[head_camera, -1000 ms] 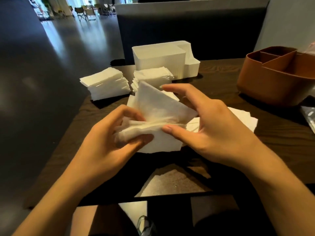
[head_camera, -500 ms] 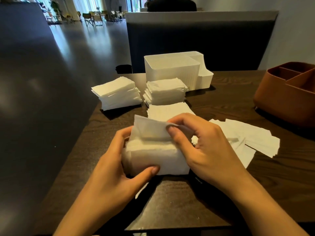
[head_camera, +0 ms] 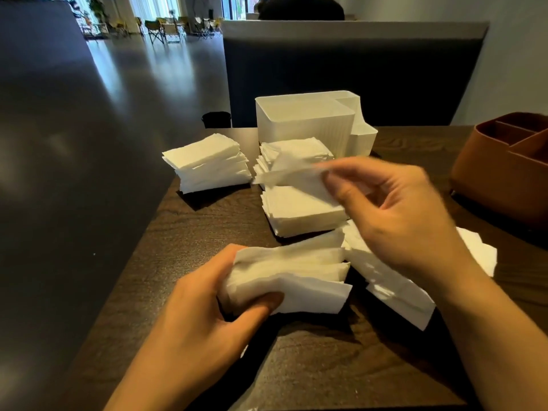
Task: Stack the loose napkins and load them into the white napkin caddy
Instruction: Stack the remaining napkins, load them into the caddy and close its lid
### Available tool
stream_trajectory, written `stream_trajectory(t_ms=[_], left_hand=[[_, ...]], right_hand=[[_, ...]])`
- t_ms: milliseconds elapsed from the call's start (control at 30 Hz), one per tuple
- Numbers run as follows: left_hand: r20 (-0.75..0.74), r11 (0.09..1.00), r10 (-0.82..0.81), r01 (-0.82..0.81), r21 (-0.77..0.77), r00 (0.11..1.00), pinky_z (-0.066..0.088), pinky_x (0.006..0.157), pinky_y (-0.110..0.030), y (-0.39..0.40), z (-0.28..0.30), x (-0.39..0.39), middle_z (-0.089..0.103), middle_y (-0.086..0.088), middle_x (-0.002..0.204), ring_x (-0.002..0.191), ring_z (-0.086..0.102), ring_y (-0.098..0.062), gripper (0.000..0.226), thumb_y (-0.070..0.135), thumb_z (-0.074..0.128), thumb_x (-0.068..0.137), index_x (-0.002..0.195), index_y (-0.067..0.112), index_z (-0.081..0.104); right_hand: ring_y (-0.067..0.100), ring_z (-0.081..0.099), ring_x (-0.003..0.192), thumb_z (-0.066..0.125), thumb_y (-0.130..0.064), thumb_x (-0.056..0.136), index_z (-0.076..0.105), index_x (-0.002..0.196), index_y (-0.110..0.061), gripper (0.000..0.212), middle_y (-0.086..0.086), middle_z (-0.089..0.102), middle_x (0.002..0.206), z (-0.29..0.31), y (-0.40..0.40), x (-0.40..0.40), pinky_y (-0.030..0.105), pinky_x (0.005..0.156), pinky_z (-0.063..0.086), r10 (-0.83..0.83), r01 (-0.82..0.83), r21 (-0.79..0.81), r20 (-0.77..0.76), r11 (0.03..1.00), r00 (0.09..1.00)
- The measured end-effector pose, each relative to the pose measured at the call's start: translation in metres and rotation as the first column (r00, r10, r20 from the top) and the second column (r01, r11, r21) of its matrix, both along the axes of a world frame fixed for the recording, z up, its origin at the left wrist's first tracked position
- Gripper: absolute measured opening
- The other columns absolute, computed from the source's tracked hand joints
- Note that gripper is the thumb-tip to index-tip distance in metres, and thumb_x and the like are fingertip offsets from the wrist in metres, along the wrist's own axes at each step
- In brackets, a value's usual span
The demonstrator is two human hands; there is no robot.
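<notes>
Head view, left hand gripping napkin bundle, right hand pinching one napkin (blurred), brown caddy beside.

Bare forearms, no sleeves, rings or watch

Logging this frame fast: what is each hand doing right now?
Left hand: grips a bundle of napkins, thumb on top.
Right hand: pinches a single napkin, lifted and motion-blurred, above the table stacks.

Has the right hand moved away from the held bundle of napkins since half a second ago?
Yes. The right hand has lifted off the bundle toward the white napkin caddy, pinching a single napkin.
</notes>
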State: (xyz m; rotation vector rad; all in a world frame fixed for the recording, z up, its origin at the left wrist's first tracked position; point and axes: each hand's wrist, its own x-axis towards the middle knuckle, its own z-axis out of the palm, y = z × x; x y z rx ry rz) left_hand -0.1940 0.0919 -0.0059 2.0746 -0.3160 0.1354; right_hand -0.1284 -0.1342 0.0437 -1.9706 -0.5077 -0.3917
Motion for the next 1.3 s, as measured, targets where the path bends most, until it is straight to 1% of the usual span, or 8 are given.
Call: stream_trajectory(t_ms=[133, 333, 467, 633, 933, 1033, 1133, 1300], left_hand=[[-0.018, 0.999, 0.011, -0.012, -0.045, 1.0, 0.06, 0.085, -0.037, -0.001, 0.002, -0.001, 0.073, 0.024, 0.109, 0.1, 0.071, 0.001, 0.049, 0.02, 0.084, 0.081, 0.118, 0.043, 0.063], [0.018, 0.99, 0.09, -0.088, -0.108, 0.996, 0.048, 0.084, -0.002, 0.0, -0.003, 0.001, 0.047, 0.047, 0.124, 0.116, 0.053, 0.019, 0.088, 0.055, 0.082, 0.054, 0.124, 0.057, 0.03], [0.074, 0.998, 0.009, -0.004, -0.059, 0.997, 0.047, 0.094, -0.007, -0.001, -0.004, 0.001, 0.038, 0.053, 0.132, 0.127, 0.044, 0.021, 0.108, 0.051, 0.085, 0.06, 0.141, 0.066, 0.015], [0.178, 0.999, -0.014, 0.006, 0.044, 0.984, 0.049, 0.104, -0.034, -0.003, -0.003, -0.005, 0.044, 0.037, 0.142, 0.131, 0.048, 0.012, 0.108, 0.035, 0.091, 0.069, 0.146, 0.066, 0.021], [0.203, 0.992, 0.001, -0.026, 0.122, 0.979, 0.045, 0.092, -0.012, -0.003, -0.007, 0.005, 0.055, 0.033, 0.127, 0.12, 0.054, 0.009, 0.053, 0.053, 0.073, 0.085, 0.132, 0.045, 0.051], [0.13, 0.997, 0.073, -0.072, -0.011, 0.989, 0.051, 0.083, -0.011, -0.004, -0.006, 0.005, 0.057, 0.034, 0.118, 0.108, 0.062, 0.007, 0.061, 0.059, 0.071, 0.072, 0.128, 0.051, 0.047], [0.057, 0.991, 0.074, -0.067, -0.116, 0.996, 0.059, 0.084, -0.023, -0.005, -0.005, 0.002, 0.059, 0.031, 0.118, 0.104, 0.067, 0.003, 0.063, 0.048, 0.08, 0.076, 0.129, 0.052, 0.046], [-0.009, 0.983, 0.099, -0.1, -0.154, 0.995, 0.058, 0.091, -0.033, -0.016, -0.007, -0.002, 0.061, 0.032, 0.115, 0.103, 0.067, 0.002, 0.063, 0.039, 0.088, 0.075, 0.123, 0.055, 0.051]], right_hand=[[0.003, 0.068, 0.1, 0.055, -0.034, 0.099, 0.074, 0.112, -0.031, 0.023, -0.019, 0.074, 0.102, -0.008, 0.002, -0.001, 0.018, 0.081, 0.053, 0.229, -0.278, -0.197, -0.239, 0.94, 0.944], [0.007, 0.065, 0.103, 0.044, -0.04, 0.105, 0.071, 0.114, -0.031, 0.03, -0.018, 0.071, 0.105, -0.013, 0.003, -0.001, 0.028, 0.082, 0.051, 0.202, -0.275, -0.288, -0.259, 0.917, 0.944], [0.004, 0.064, 0.108, 0.036, -0.055, 0.101, 0.069, 0.117, -0.031, 0.044, -0.018, 0.07, 0.11, -0.018, 0.006, -0.004, 0.023, 0.085, 0.049, 0.26, -0.339, -0.244, -0.305, 0.909, 0.916], [0.0, 0.063, 0.114, 0.038, -0.049, 0.102, 0.066, 0.121, -0.033, 0.037, -0.021, 0.07, 0.114, -0.017, 0.011, -0.018, 0.018, 0.091, 0.048, 0.256, -0.296, -0.147, -0.238, 0.944, 0.937], [-0.007, 0.06, 0.11, 0.026, -0.075, 0.088, 0.065, 0.112, -0.046, 0.054, -0.026, 0.068, 0.112, -0.027, 0.022, -0.046, 0.027, 0.094, 0.048, 0.06, -0.021, 0.126, -0.32, 0.992, 0.946], [-0.015, 0.053, 0.118, 0.039, -0.09, 0.076, 0.047, 0.125, -0.06, 0.058, -0.036, 0.057, 0.124, -0.026, 0.021, -0.053, 0.013, 0.091, 0.046, 0.11, -0.119, -0.001, -0.357, 0.993, 0.928], [-0.016, 0.045, 0.124, 0.066, -0.078, 0.071, 0.029, 0.132, -0.07, 0.072, -0.043, 0.045, 0.132, -0.027, 0.019, -0.054, 0.015, 0.097, 0.043, 0.063, -0.137, -0.155, -0.409, 0.978, 0.911], [-0.013, 0.056, 0.107, 0.061, -0.061, 0.08, 0.056, 0.117, -0.046, 0.039, -0.031, 0.06, 0.11, -0.04, 0.035, -0.058, 0.005, 0.079, 0.044, -0.1, 0.132, 0.08, -0.313, 0.988, 0.945]])
